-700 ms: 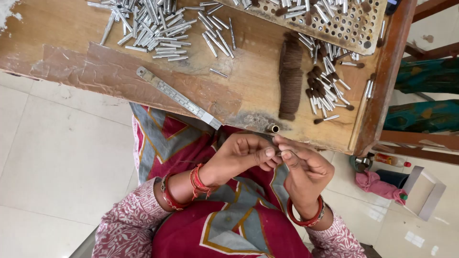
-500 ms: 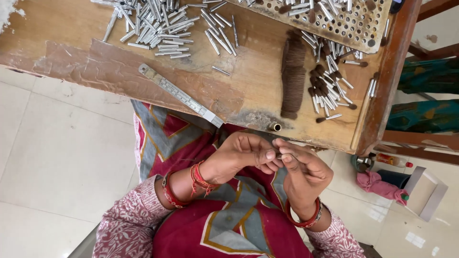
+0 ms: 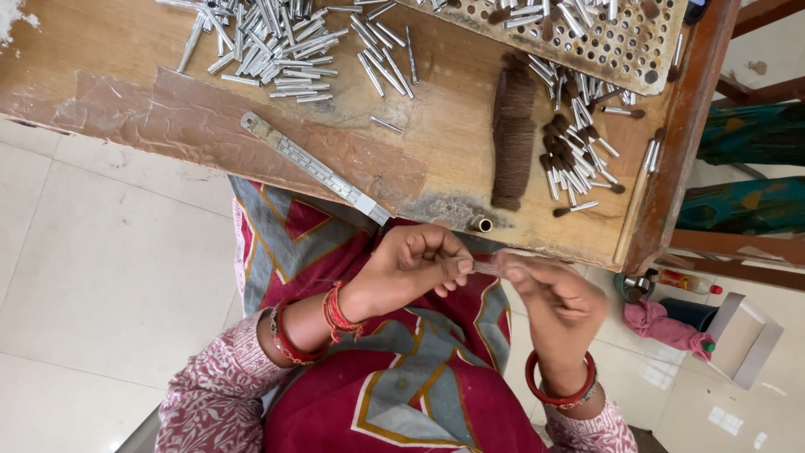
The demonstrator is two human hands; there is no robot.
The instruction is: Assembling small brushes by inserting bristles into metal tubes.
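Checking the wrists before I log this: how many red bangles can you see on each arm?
3: two red bangles on the left hand side, wrist and forearm; one on the right hand wrist. More may hide under sleeves.

Ruler [image 3: 314, 168] lies on table [image 3: 109, 50]; tubes [image 3: 277, 42] beyond, bristles [image 3: 513, 134] right.

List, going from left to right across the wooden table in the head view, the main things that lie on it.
Pile of loose metal tubes → metal ruler → row of brown bristle tufts → heap of tubes with brown tips → two tubes by the raised edge.
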